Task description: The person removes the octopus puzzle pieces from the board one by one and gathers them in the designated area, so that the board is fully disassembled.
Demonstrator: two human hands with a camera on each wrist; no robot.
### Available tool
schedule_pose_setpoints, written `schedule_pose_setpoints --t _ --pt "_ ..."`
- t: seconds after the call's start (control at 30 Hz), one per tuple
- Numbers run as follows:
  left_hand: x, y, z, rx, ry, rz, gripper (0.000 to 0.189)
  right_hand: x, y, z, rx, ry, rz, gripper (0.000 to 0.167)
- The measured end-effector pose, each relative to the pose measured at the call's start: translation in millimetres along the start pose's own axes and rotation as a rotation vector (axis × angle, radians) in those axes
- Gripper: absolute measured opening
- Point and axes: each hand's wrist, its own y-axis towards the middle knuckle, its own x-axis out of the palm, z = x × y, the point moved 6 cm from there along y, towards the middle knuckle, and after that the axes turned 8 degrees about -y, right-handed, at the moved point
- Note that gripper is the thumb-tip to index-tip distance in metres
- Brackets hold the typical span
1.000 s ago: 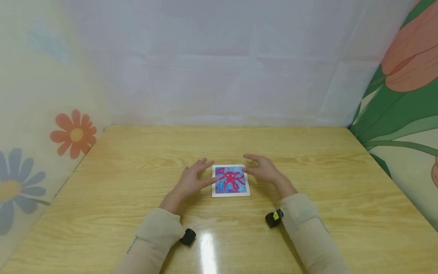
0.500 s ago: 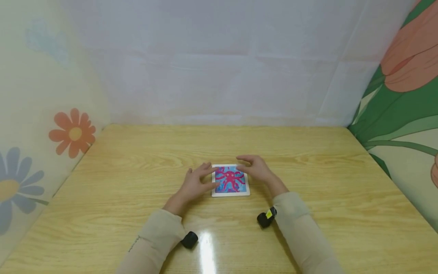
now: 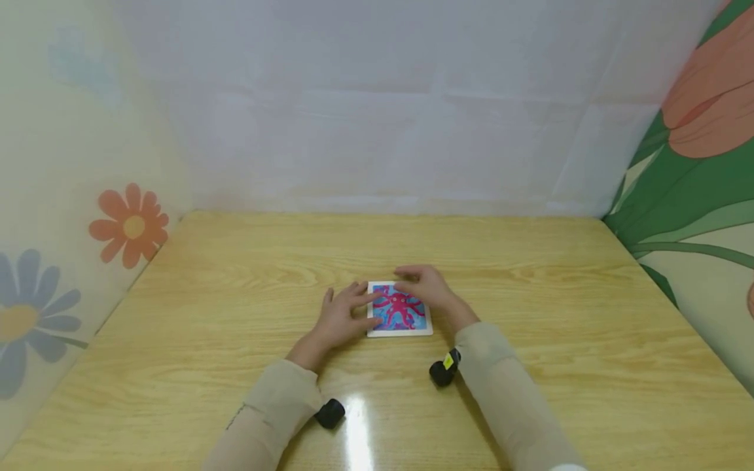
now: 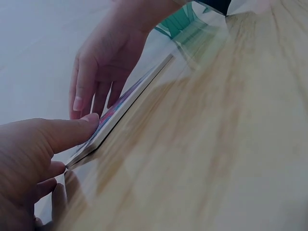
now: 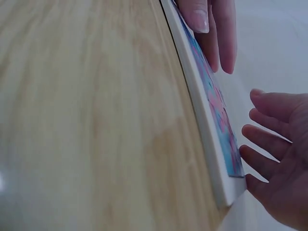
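Note:
A square picture board [image 3: 403, 316] with a white border lies flat on the table, printed with a pink octopus on blue. My left hand [image 3: 340, 319] is at its left side, thumb and forefinger reaching over the picture and the other fingers spread by the edge. In the left wrist view, the left thumb [image 4: 72, 134] lies over the board's corner. My right hand [image 3: 431, 288] hovers at the far right part of the board, its thumb over the picture. Its spread fingers [image 5: 267, 142] are beside the board's edge in the right wrist view. Neither hand is curled round the board.
The light wooden table [image 3: 235, 261] stretches around the board. A white cloth [image 3: 377, 131] hangs behind it, and flower-painted panels [image 3: 53, 196] stand at the sides. Black wrist cameras [image 3: 331, 413] sit below both sleeves.
Both hands have closed in on the board: the left has shifted slightly right, the right has moved left over its far edge. The board stays in about the same place.

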Motion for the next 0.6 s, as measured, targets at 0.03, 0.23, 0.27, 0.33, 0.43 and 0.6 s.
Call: schedule_pose_setpoints --t 0.03,0.23,0.27,0.33,0.43,0.6 --pt "-0.1 -0.2 0.3 0.004 0.009 0.001 0.049 1 1.1 -1 -0.003 -0.008 0.001 0.036" --pt "-0.3 -0.7 2.4 0.008 0.058 0.000 0.048 8 6.8 -5 -0.033 -0.043 0.005 0.032" --pt "-0.2 -0.7 2.6 0.007 0.066 -0.001 0.048 9 7.5 -5 -0.036 -0.046 0.005 0.032" --pt "-0.3 -0.7 3.2 0.008 0.078 -0.002 0.047 10 8.6 -6 -0.048 -0.054 0.010 0.031" --pt "-0.6 -0.8 3.2 0.009 0.083 0.001 0.046 12 9.6 -5 -0.050 -0.058 0.014 0.030" --pt "-0.6 -0.9 4.0 0.010 0.080 0.000 0.045 14 9.2 -3 -0.017 -0.033 0.001 0.030"
